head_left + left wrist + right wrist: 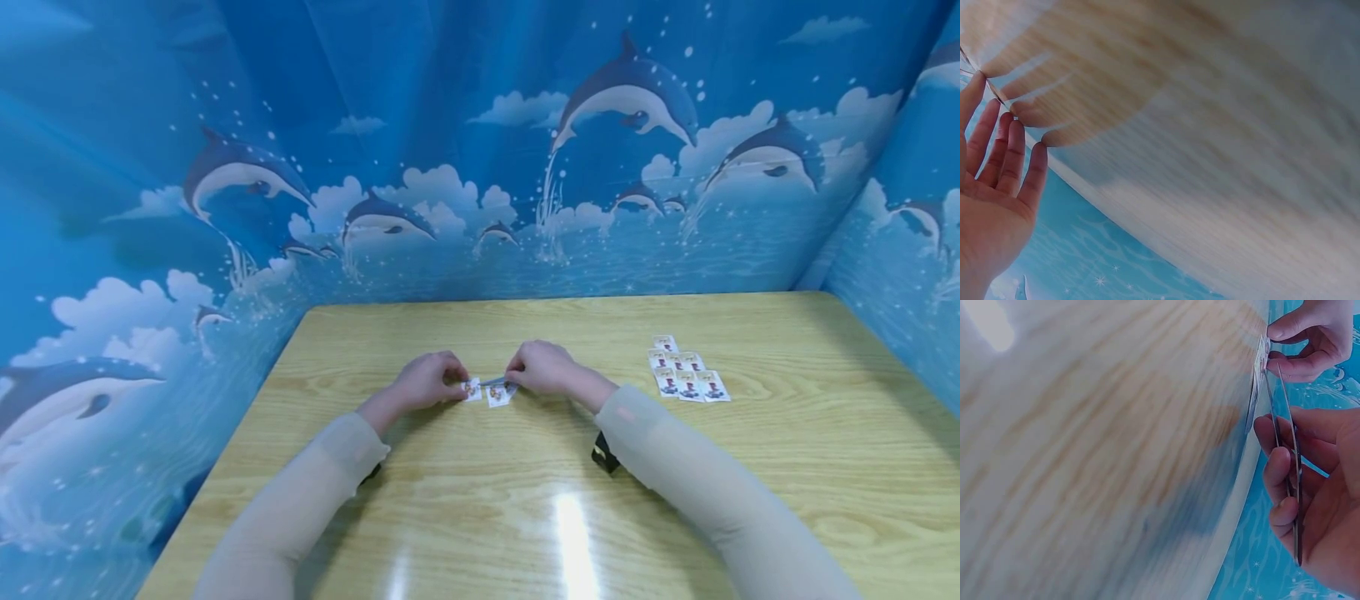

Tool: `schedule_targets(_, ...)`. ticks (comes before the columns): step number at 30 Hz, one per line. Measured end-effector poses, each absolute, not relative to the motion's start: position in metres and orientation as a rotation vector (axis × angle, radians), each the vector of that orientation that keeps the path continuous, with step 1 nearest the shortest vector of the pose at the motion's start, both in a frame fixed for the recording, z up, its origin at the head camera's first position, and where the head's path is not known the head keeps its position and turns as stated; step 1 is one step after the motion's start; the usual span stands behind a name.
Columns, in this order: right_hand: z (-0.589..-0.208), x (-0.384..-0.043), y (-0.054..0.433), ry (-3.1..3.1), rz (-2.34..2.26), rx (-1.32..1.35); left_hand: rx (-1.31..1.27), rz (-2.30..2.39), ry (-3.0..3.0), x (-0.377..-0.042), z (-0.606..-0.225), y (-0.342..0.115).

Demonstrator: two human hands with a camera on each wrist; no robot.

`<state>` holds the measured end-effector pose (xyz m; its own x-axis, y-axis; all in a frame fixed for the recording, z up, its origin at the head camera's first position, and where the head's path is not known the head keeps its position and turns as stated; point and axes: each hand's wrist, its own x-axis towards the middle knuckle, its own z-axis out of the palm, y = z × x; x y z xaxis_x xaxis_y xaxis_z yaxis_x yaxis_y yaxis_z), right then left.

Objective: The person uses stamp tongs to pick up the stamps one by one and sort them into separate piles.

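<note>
My right hand grips a pair of metal tweezers, whose tips point left toward a small printed card. At that card's left side is my left hand, with fingertips touching the tabletop and the card's edge. In the left wrist view, the left fingers reach out fairly straight to the table surface. Another small printed card lies just right of the first one, below the tweezers. Whether the tweezer tips touch the first card is too small to tell.
Several small printed cards lie grouped in rows on the right part of the wooden table. A blue curtain with dolphins hangs around the table's back and sides. Dark bands sit under the sleeves.
</note>
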<state>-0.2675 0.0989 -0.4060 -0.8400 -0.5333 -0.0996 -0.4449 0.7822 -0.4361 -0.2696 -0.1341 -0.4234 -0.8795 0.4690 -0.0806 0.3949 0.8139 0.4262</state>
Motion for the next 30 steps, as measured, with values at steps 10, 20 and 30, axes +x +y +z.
schedule_targets(10,-0.4044,-0.267,0.0962,2.757,-0.595,-0.731,0.666,0.598,2.815,-0.2693,-0.4215,-0.1339)
schedule_targets(20,-0.4104,-0.2663,0.0948,2.78,-0.627,-0.794,0.624,0.616,2.794,-0.2694,-0.4224,-0.1336)
schedule_targets(30,-0.4125,-0.2688,0.0944,2.82,-0.605,-0.802,0.676,0.603,2.816,-0.2693,-0.4223,-0.1336)
